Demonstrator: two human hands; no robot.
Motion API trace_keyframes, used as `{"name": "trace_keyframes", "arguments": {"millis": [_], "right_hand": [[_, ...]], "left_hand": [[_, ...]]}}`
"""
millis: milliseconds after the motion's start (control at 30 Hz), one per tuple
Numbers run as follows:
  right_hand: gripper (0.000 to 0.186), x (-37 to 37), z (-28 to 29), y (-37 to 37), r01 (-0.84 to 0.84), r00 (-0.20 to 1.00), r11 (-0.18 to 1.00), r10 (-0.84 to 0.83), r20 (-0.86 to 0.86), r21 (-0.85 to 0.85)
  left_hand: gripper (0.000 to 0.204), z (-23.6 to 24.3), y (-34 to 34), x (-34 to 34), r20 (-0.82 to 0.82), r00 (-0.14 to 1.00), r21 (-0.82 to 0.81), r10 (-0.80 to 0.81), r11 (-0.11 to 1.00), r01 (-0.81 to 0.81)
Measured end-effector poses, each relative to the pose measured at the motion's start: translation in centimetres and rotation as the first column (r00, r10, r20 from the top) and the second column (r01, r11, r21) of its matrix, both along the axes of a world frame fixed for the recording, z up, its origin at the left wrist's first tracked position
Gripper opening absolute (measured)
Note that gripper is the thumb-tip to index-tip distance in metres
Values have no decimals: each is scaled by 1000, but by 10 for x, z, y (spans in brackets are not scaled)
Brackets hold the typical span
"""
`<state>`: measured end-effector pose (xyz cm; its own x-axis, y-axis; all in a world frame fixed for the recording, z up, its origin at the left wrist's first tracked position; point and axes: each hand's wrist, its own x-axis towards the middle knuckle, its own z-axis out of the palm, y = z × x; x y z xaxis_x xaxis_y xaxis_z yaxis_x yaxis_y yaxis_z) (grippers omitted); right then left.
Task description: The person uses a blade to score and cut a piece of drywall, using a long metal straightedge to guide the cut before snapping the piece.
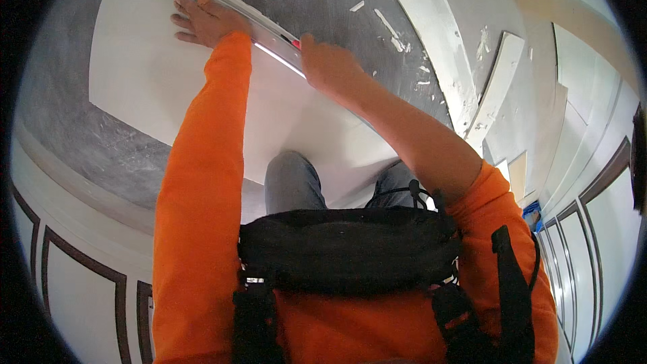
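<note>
A white board (pixel 138 61) lies flat on a grey, scuffed surface, in front of my knees. Along its far edge runs a long metal straightedge (pixel 273 54), slanting from the upper left toward the middle. My left hand (pixel 205 20) presses down beside the straightedge with its fingers spread over the board and its thumb side against the metal. Farther right along the same edge, my right hand (pixel 328 66) is closed around what looks like a red utility knife (pixel 296 44). Only a small red part of it shows; the fist hides its blade and most of its body.
White scraps (pixel 387 23) lie scattered on the grey surface to the right. Beyond them are a long pale strip (pixel 438 34), a narrow offcut (pixel 495 84) and larger pale panels (pixel 586 67). Dark-trimmed white panelling (pixel 81 290) stands at the lower left.
</note>
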<state>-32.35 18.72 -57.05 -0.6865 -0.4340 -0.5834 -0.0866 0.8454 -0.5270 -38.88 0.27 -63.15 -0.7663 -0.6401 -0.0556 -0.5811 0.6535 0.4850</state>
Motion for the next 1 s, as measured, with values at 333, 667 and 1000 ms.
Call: {"name": "trace_keyframes", "arguments": {"millis": [333, 667, 1000], "right_hand": [[27, 176, 30, 173, -53, 903, 932, -109, 415, 359], [21, 232, 36, 235, 12, 884, 903, -210, 417, 429], [22, 326, 39, 322, 38, 842, 863, -300, 449, 505]], "left_hand": [[54, -46, -46, 7, 176, 983, -355, -52, 928, 112], [59, -52, -29, 3, 541, 840, -663, 44, 637, 394], [57, -83, -67, 5, 488, 871, -742, 48, 549, 385]]}}
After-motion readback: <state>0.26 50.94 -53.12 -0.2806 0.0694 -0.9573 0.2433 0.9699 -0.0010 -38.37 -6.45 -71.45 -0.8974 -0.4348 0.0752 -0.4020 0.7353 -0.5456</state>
